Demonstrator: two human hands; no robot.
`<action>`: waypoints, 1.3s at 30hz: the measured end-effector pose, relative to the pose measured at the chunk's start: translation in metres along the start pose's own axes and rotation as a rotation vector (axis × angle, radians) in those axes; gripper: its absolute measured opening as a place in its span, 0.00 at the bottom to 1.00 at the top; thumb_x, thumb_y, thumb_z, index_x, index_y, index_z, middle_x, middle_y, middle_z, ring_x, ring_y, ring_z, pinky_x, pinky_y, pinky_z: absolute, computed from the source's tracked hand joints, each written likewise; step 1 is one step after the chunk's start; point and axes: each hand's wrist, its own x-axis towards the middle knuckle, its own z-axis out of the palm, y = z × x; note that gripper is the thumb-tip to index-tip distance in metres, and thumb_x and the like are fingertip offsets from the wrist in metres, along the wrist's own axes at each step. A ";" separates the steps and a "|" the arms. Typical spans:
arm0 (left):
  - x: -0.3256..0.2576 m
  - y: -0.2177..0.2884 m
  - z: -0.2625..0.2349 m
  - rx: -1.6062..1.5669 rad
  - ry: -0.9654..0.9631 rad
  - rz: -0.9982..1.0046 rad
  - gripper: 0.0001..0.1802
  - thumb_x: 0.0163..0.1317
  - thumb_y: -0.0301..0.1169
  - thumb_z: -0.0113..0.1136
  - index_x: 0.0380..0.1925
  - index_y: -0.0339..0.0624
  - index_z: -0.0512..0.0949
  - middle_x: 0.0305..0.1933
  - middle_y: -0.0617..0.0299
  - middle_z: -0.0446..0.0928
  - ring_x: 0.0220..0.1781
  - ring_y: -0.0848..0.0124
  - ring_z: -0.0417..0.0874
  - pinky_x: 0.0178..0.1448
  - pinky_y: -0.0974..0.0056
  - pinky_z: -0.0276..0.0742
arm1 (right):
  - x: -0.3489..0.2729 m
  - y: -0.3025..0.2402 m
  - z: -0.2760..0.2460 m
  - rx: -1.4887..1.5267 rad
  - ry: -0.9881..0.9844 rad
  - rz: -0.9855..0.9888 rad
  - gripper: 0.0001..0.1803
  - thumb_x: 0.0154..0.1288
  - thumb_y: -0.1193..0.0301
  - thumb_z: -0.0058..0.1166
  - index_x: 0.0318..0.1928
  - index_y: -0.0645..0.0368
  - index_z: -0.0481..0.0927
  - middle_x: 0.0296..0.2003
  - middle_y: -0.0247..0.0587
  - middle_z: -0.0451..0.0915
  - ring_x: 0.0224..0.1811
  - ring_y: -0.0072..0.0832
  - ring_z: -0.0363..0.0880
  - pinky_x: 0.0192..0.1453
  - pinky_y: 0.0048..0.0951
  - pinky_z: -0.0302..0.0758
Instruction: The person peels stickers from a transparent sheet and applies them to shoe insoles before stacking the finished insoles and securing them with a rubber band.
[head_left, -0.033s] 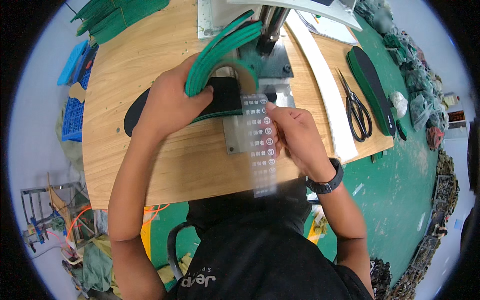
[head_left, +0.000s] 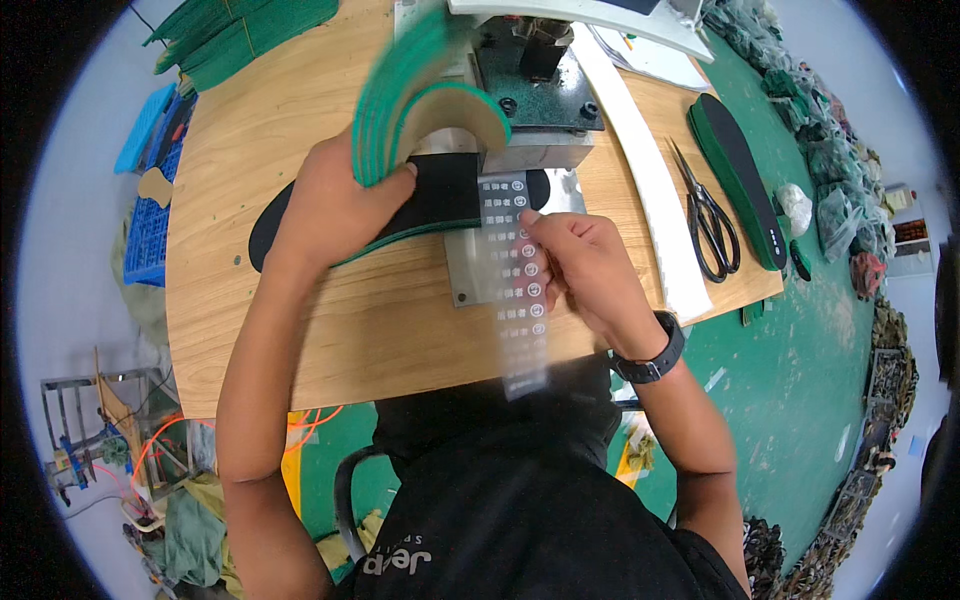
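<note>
A bent stack of green-edged insoles (head_left: 372,125), tan on the inner face, is gripped in my left hand (head_left: 335,205). Beneath that hand a single black insole (head_left: 450,190) with a green edge lies flat, its right end on a metal plate (head_left: 468,265). My right hand (head_left: 590,265) pinches a clear film strip (head_left: 517,285) with rows of white marks, between thumb and fingers. The strip's upper end overlies the insole near its right tip, and its lower end hangs blurred toward my lap. Just above stands the press head (head_left: 540,150), apart from the insole.
To the right lie a long white strip (head_left: 645,190), black-handled scissors (head_left: 710,225) and a black-and-green insole stack (head_left: 738,175). Green sheets (head_left: 240,35) are piled at the far left. A blue crate (head_left: 150,225) stands beyond the table's left edge.
The press head has risen, and its shiny rod no longer shows. My left hand's insole stack has swung slightly left. The film strip and right hand have shifted a little.
</note>
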 end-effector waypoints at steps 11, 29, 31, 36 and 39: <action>0.000 0.001 -0.004 -0.060 0.034 -0.034 0.15 0.54 0.33 0.58 0.39 0.35 0.73 0.29 0.45 0.77 0.33 0.50 0.77 0.42 0.57 0.73 | 0.005 -0.003 -0.002 -0.033 -0.002 -0.002 0.12 0.63 0.70 0.54 0.24 0.64 0.76 0.16 0.37 0.76 0.13 0.19 0.73 0.13 0.17 0.69; -0.005 0.007 0.001 0.199 -0.061 0.059 0.35 0.39 0.34 0.70 0.52 0.42 0.71 0.39 0.47 0.78 0.43 0.49 0.78 0.49 0.54 0.73 | 0.003 0.005 -0.003 -0.059 0.025 -0.083 0.12 0.64 0.70 0.52 0.25 0.64 0.76 0.18 0.37 0.76 0.14 0.19 0.71 0.15 0.18 0.69; -0.006 0.006 -0.003 0.183 -0.085 0.058 0.35 0.39 0.34 0.69 0.52 0.43 0.71 0.35 0.47 0.78 0.40 0.48 0.77 0.46 0.53 0.74 | -0.002 0.007 -0.004 -0.040 0.084 -0.081 0.12 0.66 0.70 0.52 0.25 0.61 0.76 0.17 0.32 0.75 0.12 0.16 0.69 0.15 0.16 0.65; -0.005 0.021 -0.009 0.162 -0.165 -0.046 0.25 0.42 0.32 0.69 0.43 0.37 0.76 0.35 0.44 0.79 0.39 0.50 0.80 0.46 0.58 0.75 | -0.008 0.006 -0.011 0.116 0.180 -0.065 0.12 0.67 0.69 0.51 0.26 0.60 0.74 0.18 0.33 0.75 0.16 0.17 0.72 0.18 0.16 0.68; -0.004 0.014 -0.006 0.141 -0.068 -0.023 0.26 0.44 0.29 0.61 0.47 0.40 0.73 0.28 0.49 0.78 0.32 0.52 0.79 0.40 0.57 0.75 | 0.001 0.006 -0.019 0.112 0.082 -0.089 0.11 0.65 0.69 0.51 0.28 0.64 0.75 0.20 0.38 0.76 0.17 0.22 0.75 0.19 0.19 0.72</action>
